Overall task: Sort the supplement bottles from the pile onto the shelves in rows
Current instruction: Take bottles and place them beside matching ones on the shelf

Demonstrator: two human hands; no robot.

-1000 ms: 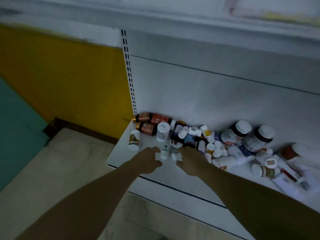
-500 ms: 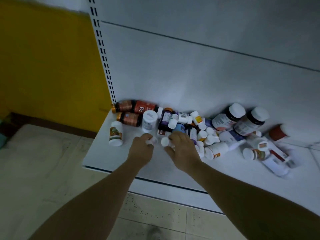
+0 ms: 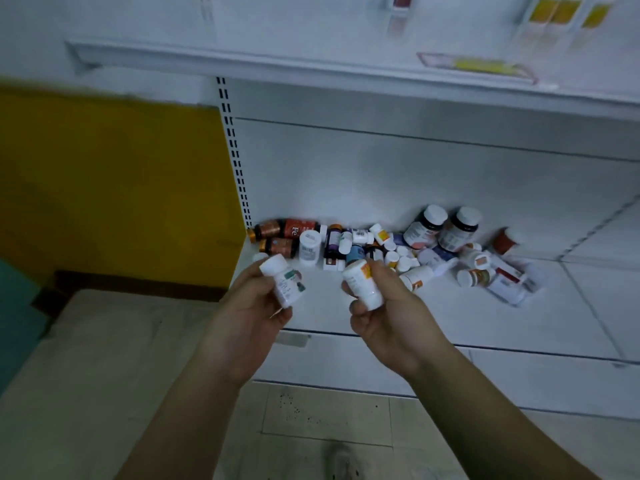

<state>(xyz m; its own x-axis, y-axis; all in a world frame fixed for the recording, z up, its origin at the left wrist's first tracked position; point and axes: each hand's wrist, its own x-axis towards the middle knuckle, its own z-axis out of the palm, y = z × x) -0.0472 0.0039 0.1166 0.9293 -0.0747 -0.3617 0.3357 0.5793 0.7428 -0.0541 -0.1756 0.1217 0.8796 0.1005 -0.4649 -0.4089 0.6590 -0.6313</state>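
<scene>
The sorting has barely begun. Nearly all the supplement bottles lie in a jumbled pile (image 3: 398, 247) along the back edge of the bottom shelf (image 3: 450, 323), from the amber bottles (image 3: 277, 233) in the back left corner across to the large dark bottles with white caps (image 3: 443, 230) farther right. No tidy row shows on this shelf, and the front lip of the upper shelf (image 3: 311, 69) hides whatever may stand on it.

The left hand (image 3: 249, 317) grips a white bottle with a green label (image 3: 284, 284), fingers curled round its lower half. The right hand (image 3: 391, 317) grips a white bottle with an orange label (image 3: 362, 284) the same way. Both bottles are held tilted in the air over the shelf's front edge, near its left end and clear of the pile. They have yet to be placed, and the rest of the heap is still to be sorted.

Half a second earlier both hands were down on the shelf at the pile's front edge, fingers on small white bottles. Now they are raised with one bottle each, and the view has tipped upward to take in the upper shelf.
</scene>
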